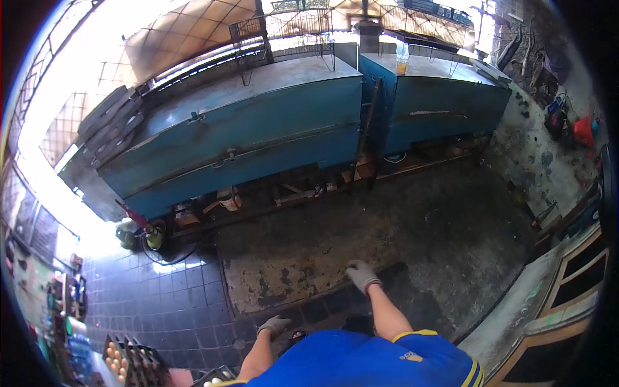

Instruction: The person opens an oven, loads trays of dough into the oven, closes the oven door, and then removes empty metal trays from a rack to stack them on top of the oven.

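Eggs lie apart from gloved left fingers and right fingers, both seemingly released.

Glare upper left; floor dim; edges fisheye-warped.

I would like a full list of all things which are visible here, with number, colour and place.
Cabinets: two, blue, side by side along the back
Bottle: one, clear with orange-yellow contents, on the right cabinet
Bucket: one, whitish, under the left cabinet
Gas cylinders: two, green, left cabinet's left end
Red bag-like item: one, red, right wall
Eggs: several, brownish and whitish, lower left
Small clutter: too unclear to count
Shirt: one, blue with yellow trim, bottom centre
Left hand: one, greyish glove, lower centre
Right hand: one, greyish glove, above the shirt
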Tool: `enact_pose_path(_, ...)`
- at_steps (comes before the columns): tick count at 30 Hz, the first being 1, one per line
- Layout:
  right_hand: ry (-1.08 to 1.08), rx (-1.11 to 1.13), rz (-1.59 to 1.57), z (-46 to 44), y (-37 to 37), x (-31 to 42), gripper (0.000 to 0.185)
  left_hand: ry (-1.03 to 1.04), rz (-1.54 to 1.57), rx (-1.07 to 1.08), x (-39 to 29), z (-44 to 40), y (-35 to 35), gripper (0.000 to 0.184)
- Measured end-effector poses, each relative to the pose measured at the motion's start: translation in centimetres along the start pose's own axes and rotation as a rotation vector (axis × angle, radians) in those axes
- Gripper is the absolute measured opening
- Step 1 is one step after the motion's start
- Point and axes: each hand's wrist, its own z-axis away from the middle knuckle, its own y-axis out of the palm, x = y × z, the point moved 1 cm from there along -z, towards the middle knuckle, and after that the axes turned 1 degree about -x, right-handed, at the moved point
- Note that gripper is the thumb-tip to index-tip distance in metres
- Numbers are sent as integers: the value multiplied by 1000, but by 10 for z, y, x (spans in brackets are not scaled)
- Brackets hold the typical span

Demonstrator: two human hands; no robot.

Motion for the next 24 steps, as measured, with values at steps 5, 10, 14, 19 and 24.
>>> enact_pose_path(5,71,453,402,90,147,90,68,-71,374,-371,206,38,-39,65)
enact_pose_path(10,127,604,557,110,189,82,76,-347,500,-585,336,162,-24,66)
enact_pose_path(14,107,652,677,56,208,30,64,-580,631,-693,391,237,28,65)
enact_pose_path(19,103,863,819,45,233,75,80,-695,816,-601,424,254,144,58)
enact_pose_path(24,-26,655,804,54,317,125,84,-471,712,-199,385,210,249,59)
